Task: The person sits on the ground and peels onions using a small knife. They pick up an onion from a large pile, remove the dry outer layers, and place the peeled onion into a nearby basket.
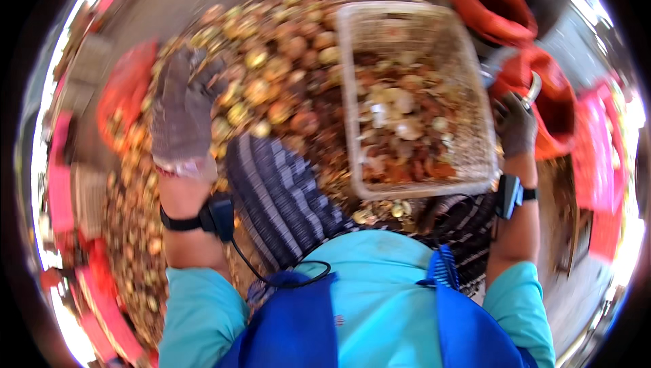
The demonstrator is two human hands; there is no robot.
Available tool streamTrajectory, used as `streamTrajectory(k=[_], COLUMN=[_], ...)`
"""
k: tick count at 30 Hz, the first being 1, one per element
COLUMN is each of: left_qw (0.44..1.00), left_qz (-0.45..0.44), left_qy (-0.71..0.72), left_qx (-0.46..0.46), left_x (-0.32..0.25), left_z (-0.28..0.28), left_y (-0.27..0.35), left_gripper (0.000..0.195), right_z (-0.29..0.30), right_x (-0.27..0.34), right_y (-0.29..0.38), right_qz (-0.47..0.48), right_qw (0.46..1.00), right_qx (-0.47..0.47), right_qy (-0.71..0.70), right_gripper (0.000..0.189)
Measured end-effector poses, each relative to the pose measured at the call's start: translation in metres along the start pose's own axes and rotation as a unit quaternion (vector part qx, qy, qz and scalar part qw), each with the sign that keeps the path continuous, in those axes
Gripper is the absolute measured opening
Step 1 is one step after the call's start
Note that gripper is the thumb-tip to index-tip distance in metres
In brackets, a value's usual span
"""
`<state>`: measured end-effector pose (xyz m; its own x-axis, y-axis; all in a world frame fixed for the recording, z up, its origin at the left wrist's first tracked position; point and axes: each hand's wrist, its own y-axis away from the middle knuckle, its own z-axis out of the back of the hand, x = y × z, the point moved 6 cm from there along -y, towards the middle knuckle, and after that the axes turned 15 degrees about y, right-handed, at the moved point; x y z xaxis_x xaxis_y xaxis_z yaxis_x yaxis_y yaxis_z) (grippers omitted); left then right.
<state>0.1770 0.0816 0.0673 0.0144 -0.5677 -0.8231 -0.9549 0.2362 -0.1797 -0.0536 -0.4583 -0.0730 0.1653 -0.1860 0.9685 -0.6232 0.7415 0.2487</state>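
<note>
My left hand, in a grey-brown glove, is over the left part of a large heap of onions; its fingers are blurred, and I cannot tell whether it holds anything. At the right, my right hand, also gloved, grips a small curved metal tool, perhaps a knife, beside the crate's right wall. The pale plastic crate stands before me, holding loose onion skins and several pale onions. An open red sack lies just beyond my right hand.
Another open red sack stands at the crate's far right corner. A red net bag lies left of my left hand. Pink sacks are at the right edge. Onions spread down the left side, beside my knee in striped cloth.
</note>
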Motion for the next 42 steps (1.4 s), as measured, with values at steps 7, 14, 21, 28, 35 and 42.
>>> streamTrajectory(k=[7, 14, 21, 28, 35, 42], left_qw=[0.951, 0.475, 0.703, 0.730, 0.504, 0.588], left_qz=[0.031, 0.569, 0.340, 0.268, 0.303, 0.256], left_qy=[-0.067, -0.671, -0.564, -0.627, -0.780, -0.759], left_qx=[-0.302, -0.007, -0.268, 0.039, 0.213, 0.114], left_x=[-0.055, 0.138, 0.186, 0.210, 0.305, 0.276], left_z=[0.270, 0.330, 0.338, 0.281, 0.270, 0.284], left_y=[0.131, 0.291, 0.252, 0.124, 0.090, 0.107], left_gripper=[0.036, 0.073, 0.079, 0.075, 0.040, 0.023], right_z=[-0.161, -0.179, -0.186, -0.194, -0.188, -0.185], right_x=[-0.056, -0.119, -0.122, -0.112, -0.112, -0.117], right_y=[0.107, 0.158, 0.158, 0.162, 0.164, 0.163], right_qz=[0.057, 0.041, -0.043, 0.068, 0.139, 0.071], right_qw=[0.932, 0.854, 0.885, 0.885, 0.867, 0.897], right_qx=[0.237, 0.300, 0.234, 0.175, 0.168, 0.165], right_qy=[0.268, 0.422, 0.399, 0.425, 0.449, 0.403], right_gripper=[0.038, 0.031, 0.027, 0.018, 0.017, 0.018])
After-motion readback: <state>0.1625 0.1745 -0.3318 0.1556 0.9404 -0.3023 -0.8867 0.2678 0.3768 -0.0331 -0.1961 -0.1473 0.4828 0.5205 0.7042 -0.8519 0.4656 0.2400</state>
